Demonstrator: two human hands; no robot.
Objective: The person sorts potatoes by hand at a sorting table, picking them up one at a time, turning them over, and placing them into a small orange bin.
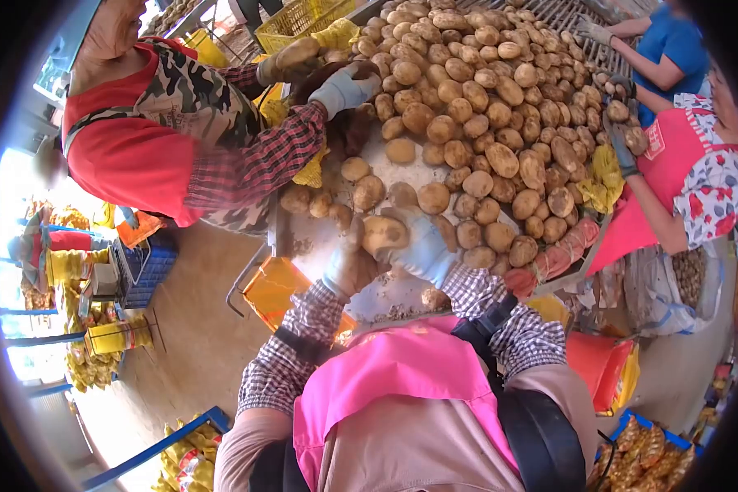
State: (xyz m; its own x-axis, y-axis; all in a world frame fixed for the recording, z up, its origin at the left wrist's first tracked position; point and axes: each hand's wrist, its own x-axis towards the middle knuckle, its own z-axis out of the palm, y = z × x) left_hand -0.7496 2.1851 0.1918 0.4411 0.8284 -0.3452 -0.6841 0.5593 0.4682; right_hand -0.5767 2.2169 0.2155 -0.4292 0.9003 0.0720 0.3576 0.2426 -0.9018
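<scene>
1. The potato [384,234] in hand is over the near part of the table [394,287], in front of the wearer's body.
2. It is grasped between both gloved hands: the left hand [348,266] has its fingers at one end, the right hand [425,246] curls at the other. The exact grip under the fingers cannot be made out.
3. Clock directions run from this potato. A loose potato [369,193] lies between 11 and 12 o'clock; another [434,298] lies at 5, beside the right wrist.
4. The heap [500,98] spreads from 12 to 2 o'clock, piled deep at the far side and thinning to single potatoes nearby. Much looks left to handle; how many are dealt with cannot be told.
5. Dirt crumbs dot the table's near surface.
6. At 10 o'clock, a person in a camouflage apron [197,98] has gloved hands at the heap's edge, next to yellow mesh [310,170].
7. Between 2 and 3, a person in a pink apron [668,176] reaches to the potatoes; at 2, another wears blue [672,53].
8. An orange bag [279,287] hangs at 8, a blue crate [143,258] stands at 9, and red bags [594,365] are at 4.
9. The pink apron carries pale print [655,141], too small to read; no brand is legible.
</scene>
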